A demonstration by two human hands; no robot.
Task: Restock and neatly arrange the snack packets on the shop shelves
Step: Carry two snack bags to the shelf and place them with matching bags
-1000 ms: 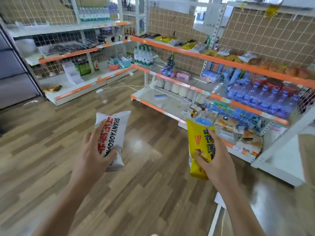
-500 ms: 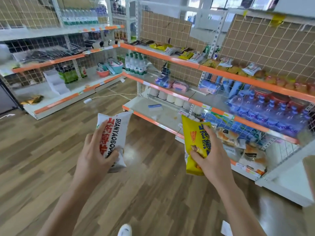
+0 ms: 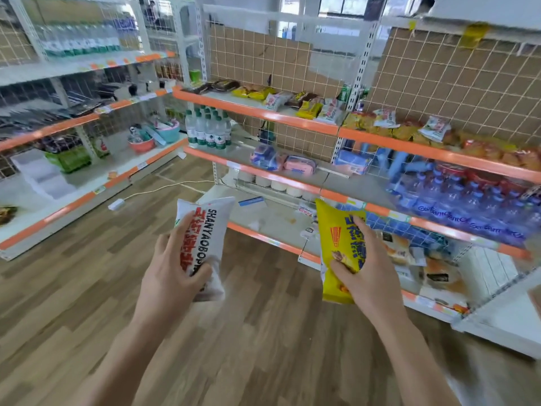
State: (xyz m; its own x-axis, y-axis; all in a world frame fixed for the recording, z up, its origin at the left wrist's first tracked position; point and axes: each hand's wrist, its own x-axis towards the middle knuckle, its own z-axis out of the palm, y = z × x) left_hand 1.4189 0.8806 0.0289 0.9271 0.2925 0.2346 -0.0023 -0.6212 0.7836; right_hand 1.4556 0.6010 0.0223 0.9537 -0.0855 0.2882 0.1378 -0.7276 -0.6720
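My left hand (image 3: 172,271) grips a white snack packet (image 3: 209,227) with red and black lettering, held upright in front of me. My right hand (image 3: 367,276) grips a yellow snack packet (image 3: 336,238) with blue print, also upright. Both packets are held over the wooden floor, just short of the shelf unit. The top shelf (image 3: 257,112) with its orange edge carries several yellow and white snack packets (image 3: 310,108), lying loosely and unevenly. More packets (image 3: 433,128) lie on the adjoining top shelf to the right.
Water bottles (image 3: 209,128) and tissue packs (image 3: 298,164) stand on the middle shelf; blue bottle packs (image 3: 468,197) sit to the right. Bread packets (image 3: 433,268) fill the bottom right shelf. A second shelf unit (image 3: 73,200) runs along the left. A white cable and plug (image 3: 117,204) lie on the floor.
The view has moved closer to the shelves and tilted up. Both hands still hold their packets in about the same pose.
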